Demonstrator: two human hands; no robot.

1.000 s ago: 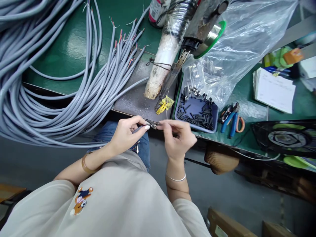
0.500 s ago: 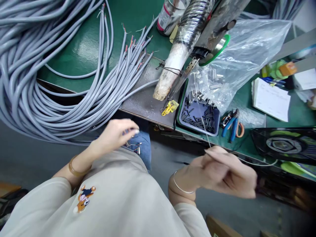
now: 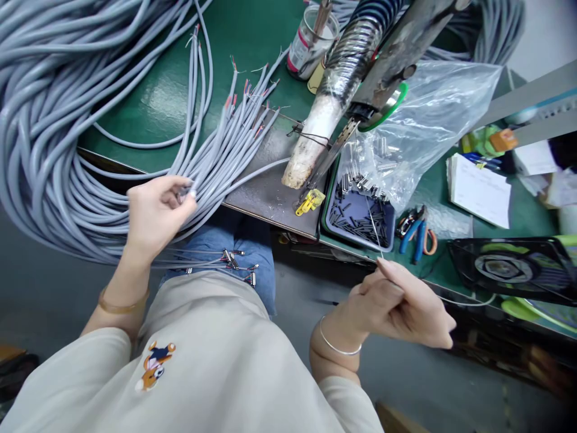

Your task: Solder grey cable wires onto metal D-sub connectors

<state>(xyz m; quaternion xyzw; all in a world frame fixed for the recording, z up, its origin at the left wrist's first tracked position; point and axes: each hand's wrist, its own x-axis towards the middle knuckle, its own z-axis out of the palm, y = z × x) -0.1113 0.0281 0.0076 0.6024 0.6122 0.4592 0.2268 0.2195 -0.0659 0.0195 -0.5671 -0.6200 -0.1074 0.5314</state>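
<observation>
My left hand (image 3: 157,207) is over the large bundle of grey cables (image 3: 49,138), thumb and fingertips pinched together on one of them. What lies between the fingertips is partly hidden. My right hand (image 3: 401,304) is closed in front of the bench edge. From its pinch a thin solder wire (image 3: 373,222) runs up across the blue tray (image 3: 328,224). Small black tubes (image 3: 360,222) and metal connectors (image 3: 349,180) lie in that tray. Across my lap hang finished cable ends with small connectors (image 3: 231,258). Stripped cable ends with coloured cores (image 3: 246,87) fan out on the bench.
A fume hose (image 3: 315,135) and a metal bracket angle down over the bench. Beside the tray lie blue-handled pliers (image 3: 420,240), a clear plastic bag (image 3: 446,96) and a notepad (image 3: 480,189). A black fan (image 3: 509,267) is at the right edge. A jar (image 3: 300,54) stands behind.
My left hand has moved from above my lap up and left onto the grey cables, and its fingers have closed. My right hand has shifted slightly, keeping the solder wire. The view has tilted a little.
</observation>
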